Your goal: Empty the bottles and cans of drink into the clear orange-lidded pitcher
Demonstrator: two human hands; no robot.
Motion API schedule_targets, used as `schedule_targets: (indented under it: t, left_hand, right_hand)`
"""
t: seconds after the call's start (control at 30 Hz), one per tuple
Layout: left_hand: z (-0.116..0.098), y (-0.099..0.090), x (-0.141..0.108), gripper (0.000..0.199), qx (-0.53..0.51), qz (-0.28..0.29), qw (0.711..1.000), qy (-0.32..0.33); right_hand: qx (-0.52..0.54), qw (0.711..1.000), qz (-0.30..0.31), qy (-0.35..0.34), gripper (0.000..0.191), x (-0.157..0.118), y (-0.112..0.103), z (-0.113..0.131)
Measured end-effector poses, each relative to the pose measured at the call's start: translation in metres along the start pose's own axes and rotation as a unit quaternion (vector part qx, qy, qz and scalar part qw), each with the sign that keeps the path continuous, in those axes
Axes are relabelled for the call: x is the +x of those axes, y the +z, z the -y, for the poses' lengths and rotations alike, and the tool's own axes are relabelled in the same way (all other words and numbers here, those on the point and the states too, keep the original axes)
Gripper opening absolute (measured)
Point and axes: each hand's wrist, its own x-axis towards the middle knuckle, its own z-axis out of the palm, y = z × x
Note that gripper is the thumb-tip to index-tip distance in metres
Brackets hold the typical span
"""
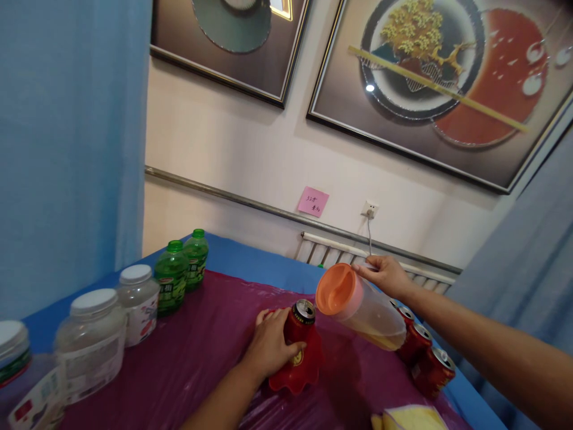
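My left hand [272,345] is wrapped around a red drink can [299,325] with an opened top. This can stands upright on a red scalloped dish [293,380]. My right hand [385,275] grips a clear plastic pitcher [376,313] by its handle. The pitcher has an orange lid [338,291] and is tipped left, its lid end close beside the can's top. A little yellowish liquid lies low in the pitcher; I cannot make out whether any flows out.
Maroon plastic sheeting [201,352] covers the blue table. On the left stand lidded clear jars [96,340] and two green bottles [172,278]. Several red cans [432,371] line the right side. A yellow cloth [409,418] lies at the front edge. Behind is a radiator [331,254].
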Motion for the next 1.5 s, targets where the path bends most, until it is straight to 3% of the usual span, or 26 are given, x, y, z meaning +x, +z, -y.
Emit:
schedule_targets:
  t: [1.5]
  left_hand:
    - [-0.0020,-0.0013,0.0002,0.075,0.011,0.008,1.000,-0.005]
  right_hand:
    - [-0.007,1.000,0.004,-0.004,0.064,0.0002,-0.0006,0.0005]
